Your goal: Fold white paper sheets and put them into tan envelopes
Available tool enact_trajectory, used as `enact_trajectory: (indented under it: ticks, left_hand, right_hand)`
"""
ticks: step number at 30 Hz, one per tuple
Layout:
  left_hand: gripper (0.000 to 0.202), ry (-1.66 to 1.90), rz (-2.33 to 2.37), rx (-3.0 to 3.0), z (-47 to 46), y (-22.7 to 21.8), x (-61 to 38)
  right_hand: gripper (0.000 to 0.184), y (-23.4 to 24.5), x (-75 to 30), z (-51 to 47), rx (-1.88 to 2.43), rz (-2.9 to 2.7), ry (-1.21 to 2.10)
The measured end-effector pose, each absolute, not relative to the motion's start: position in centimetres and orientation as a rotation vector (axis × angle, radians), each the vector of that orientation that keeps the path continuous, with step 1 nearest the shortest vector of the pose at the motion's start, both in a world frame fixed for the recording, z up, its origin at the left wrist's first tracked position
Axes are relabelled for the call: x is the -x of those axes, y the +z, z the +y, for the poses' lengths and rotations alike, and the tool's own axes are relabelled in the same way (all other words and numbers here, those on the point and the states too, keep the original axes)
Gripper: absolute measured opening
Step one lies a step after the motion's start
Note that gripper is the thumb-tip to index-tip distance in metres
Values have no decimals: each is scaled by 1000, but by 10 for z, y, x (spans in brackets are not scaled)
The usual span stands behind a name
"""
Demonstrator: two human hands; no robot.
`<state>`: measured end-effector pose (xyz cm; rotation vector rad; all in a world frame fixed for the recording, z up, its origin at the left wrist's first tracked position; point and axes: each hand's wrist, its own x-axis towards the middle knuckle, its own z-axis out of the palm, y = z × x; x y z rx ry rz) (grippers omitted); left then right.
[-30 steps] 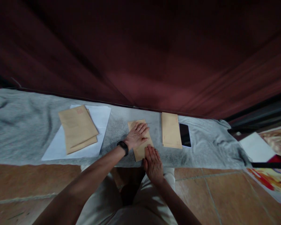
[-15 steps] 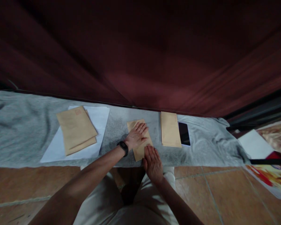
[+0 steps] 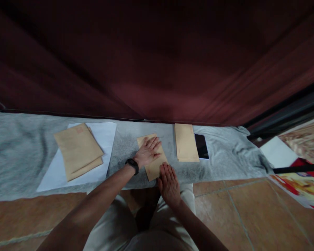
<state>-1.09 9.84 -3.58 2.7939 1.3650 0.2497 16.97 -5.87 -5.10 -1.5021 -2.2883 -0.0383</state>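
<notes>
A small brown paper envelope (image 3: 154, 169) lies tilted on the grey cloth in front of me. My left hand (image 3: 147, 152), with a black band on its wrist, rests flat across the envelope's upper part with fingers spread. At the envelope's lower right edge lies my right hand (image 3: 169, 184), fingers stretched out and side by side, the fingertips touching the paper. To the right is a small stack of similar brown envelopes (image 3: 187, 143). Larger brown envelopes (image 3: 78, 150) lie on white paper (image 3: 107, 143) at the left.
A grey cloth (image 3: 131, 132) covers the narrow bench. A phone (image 3: 201, 146) lies beside the right stack. Behind hangs a dark red curtain (image 3: 157, 87). A white sheet (image 3: 278, 152) and a colourful printed box or bag (image 3: 303, 188) are at the far right, above the tiled floor (image 3: 219, 212).
The view has shifted and tilted slightly, so everything sits a little further left. Both hands stay on the envelope in nearly the same pose.
</notes>
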Motion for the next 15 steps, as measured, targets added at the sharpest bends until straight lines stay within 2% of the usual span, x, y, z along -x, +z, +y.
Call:
enact_trajectory:
  ticks: [15]
  left_hand:
    - [67, 374, 1559, -2644, 122, -42, 23]
  right_hand:
    - [60, -52, -175, -68, 1527, -2271, -45]
